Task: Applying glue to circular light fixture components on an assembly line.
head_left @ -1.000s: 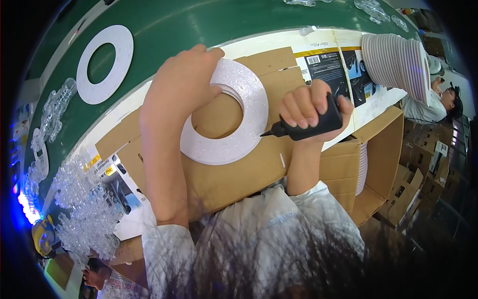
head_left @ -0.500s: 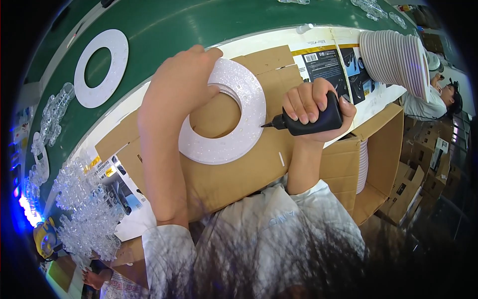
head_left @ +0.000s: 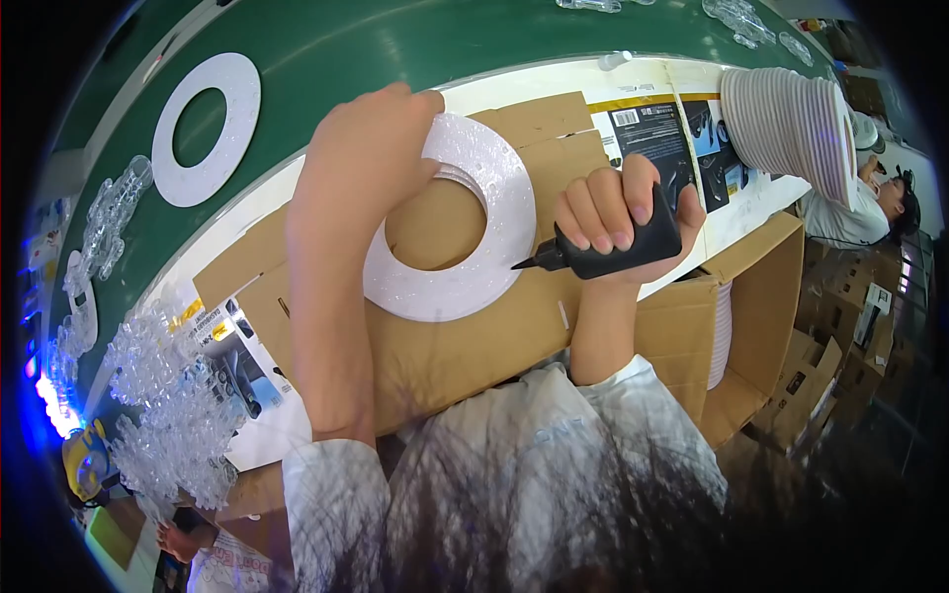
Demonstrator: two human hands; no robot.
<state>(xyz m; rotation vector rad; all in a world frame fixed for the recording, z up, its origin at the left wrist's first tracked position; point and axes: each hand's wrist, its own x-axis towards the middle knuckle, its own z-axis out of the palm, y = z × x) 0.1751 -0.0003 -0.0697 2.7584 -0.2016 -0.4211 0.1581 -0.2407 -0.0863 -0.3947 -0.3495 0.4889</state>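
Observation:
A small stack of flat white speckled rings (head_left: 465, 287) lies on brown cardboard (head_left: 435, 371) in front of me. My left hand (head_left: 376, 148) grips the far left rim of these rings, its thumb at the inner hole and its fingers over the outer edge. In my right hand (head_left: 618, 222) is a black squeeze bottle (head_left: 633, 242) with a pointed nozzle, tipped sideways. The fingers wrap round its body. Its tip points left, over the right side of the top ring; whether it touches cannot be made out.
Another white ring (head_left: 208, 128) lies on the green belt (head_left: 395, 49). Clear plastic pieces (head_left: 173, 415) are heaped at left. A tall stack of rings (head_left: 786, 124) leans at right, near an open carton (head_left: 761, 326). Other people sit at far right (head_left: 845, 212) and lower left (head_left: 227, 563).
The nozzle tip has moved slightly left and down, from the ring's outer edge onto its right side. The left hand keeps its hold.

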